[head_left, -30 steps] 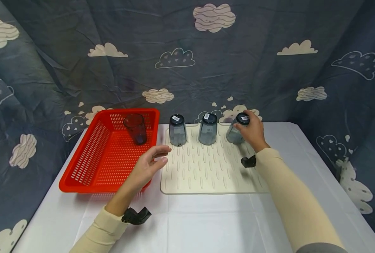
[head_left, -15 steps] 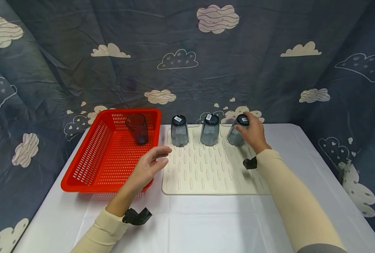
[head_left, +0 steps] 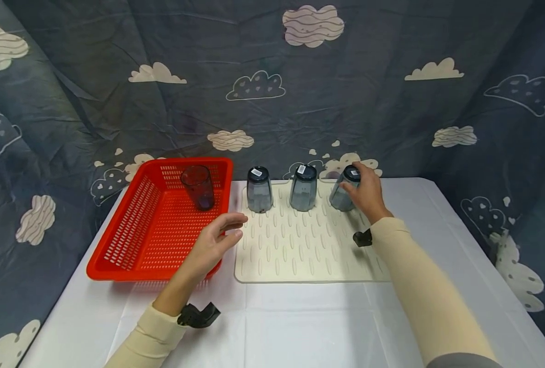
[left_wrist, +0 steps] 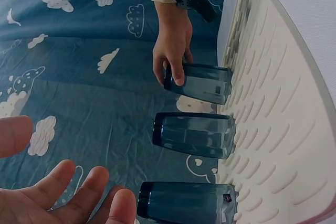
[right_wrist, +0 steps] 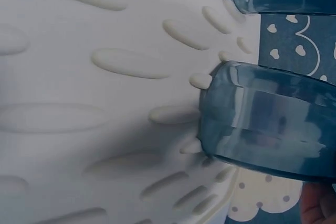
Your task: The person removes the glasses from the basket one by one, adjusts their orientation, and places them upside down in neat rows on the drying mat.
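Observation:
Three smoky blue-grey drinking glasses stand upside down in a row on the cream ridged mat (head_left: 300, 258). My right hand (head_left: 369, 194) grips the rightmost glass (head_left: 340, 198) near its upturned base, thumb on one side and fingers on the other. That glass leans slightly, its rim down at the mat's ridges in the right wrist view. To its left are the middle glass (head_left: 302, 193) and the left glass (head_left: 259, 194), each with a white label on its base. My left hand (head_left: 211, 244) hovers between basket and mat, fingers relaxed, holding nothing.
A red perforated plastic basket (head_left: 155, 275) sits left of the mat, with another dark glass (head_left: 199, 190) standing rim-up inside it at the back. White cloth covers the table (head_left: 300, 327). A dark cloud-print curtain (head_left: 373, 112) hangs right behind the table.
The top of the glass in my right hand has shifted very slightly left, so it leans a bit less. My left hand has stayed in place.

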